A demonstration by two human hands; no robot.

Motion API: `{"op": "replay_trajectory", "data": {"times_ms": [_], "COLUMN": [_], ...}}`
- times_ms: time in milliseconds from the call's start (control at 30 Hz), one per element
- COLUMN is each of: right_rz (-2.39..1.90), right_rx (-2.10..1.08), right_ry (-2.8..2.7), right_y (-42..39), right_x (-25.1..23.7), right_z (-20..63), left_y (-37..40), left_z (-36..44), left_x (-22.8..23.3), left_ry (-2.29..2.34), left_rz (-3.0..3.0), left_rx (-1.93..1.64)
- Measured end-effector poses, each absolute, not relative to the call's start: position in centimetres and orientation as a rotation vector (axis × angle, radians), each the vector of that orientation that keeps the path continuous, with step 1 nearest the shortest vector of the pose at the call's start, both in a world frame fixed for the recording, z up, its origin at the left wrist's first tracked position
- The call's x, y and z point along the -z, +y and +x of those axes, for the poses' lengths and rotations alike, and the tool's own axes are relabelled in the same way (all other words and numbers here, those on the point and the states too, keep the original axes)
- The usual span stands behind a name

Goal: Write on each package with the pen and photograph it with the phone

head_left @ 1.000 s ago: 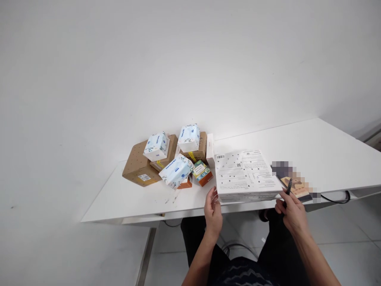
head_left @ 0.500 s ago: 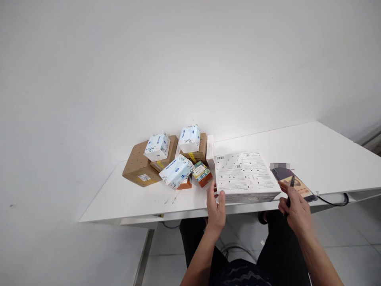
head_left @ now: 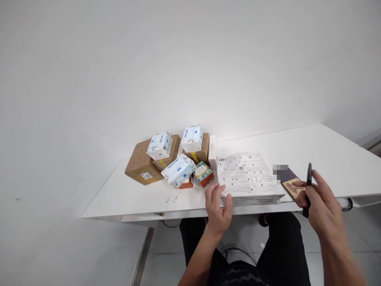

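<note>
The left hand [head_left: 218, 206] rests at the near left corner of a flat white box [head_left: 248, 180], which lies on the white desk [head_left: 312, 155] close to its front edge. The fingers [head_left: 214, 190] of this hand are spread and lie against the corner of the box; the thumb stands at the front side of the box. They touch the box, but they do not close around it.

The right hand [head_left: 323, 208] is in the air at the right of the box, a little above the front edge of the desk and not touching the box. Its fingers are clenched around a black pen [head_left: 307, 186], which stands almost upright, with one end rising above the hand and the other end showing below it. The hand is a little blurred.

Between the box and the right hand lies a dark booklet [head_left: 290, 183] with a brown picture on it; part of it is blurred out.

At the far left of the box stands a group of packages: a large brown carton [head_left: 139, 167], smaller brown cartons, three light blue tissue packs [head_left: 177, 170], and a small green and orange box [head_left: 203, 173]. A narrow white box [head_left: 212, 151] stands on its side just beside the flat white box.
</note>
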State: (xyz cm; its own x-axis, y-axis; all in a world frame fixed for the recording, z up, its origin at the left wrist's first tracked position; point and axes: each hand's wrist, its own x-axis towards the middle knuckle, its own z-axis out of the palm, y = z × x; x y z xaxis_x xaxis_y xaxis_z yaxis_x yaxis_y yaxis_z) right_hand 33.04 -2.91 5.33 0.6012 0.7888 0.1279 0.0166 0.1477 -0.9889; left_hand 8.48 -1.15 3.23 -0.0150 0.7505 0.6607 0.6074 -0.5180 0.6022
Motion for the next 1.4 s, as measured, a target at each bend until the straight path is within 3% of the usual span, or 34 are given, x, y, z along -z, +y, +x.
{"op": "replay_trajectory", "data": {"times_ms": [267, 400, 733, 1100, 1400], "right_rz": [-0.782, -0.689, -1.145, -1.37, -1.388], "right_rx": [-1.319, -1.427, -1.368, -0.834, -0.795], "right_ry": [-0.934, -1.013, -1.214, -1.682, -1.714], "right_y": [0.2, 3.3, 10.2, 9.2, 9.5], "right_x": [-11.4, -12.7, -9.9, -8.8, -8.8], "right_z": [31.9, 31.1, 27.4, 26.4, 25.9], "left_y": [0.9, 2.4, 2.9, 3.3, 3.3], "left_z": [12.2, 13.0, 13.2, 13.5, 13.4], "left_x": [-6.1, -6.1, -6.0, -5.3, -5.3], "left_ry": [1.307, 1.342, 1.575, 1.532, 1.511], "left_rz": [2.596, 2.646, 2.617, 2.688, 2.682], "left_rx": [-1.336, -1.262, -0.936, -1.11, -1.117]}}
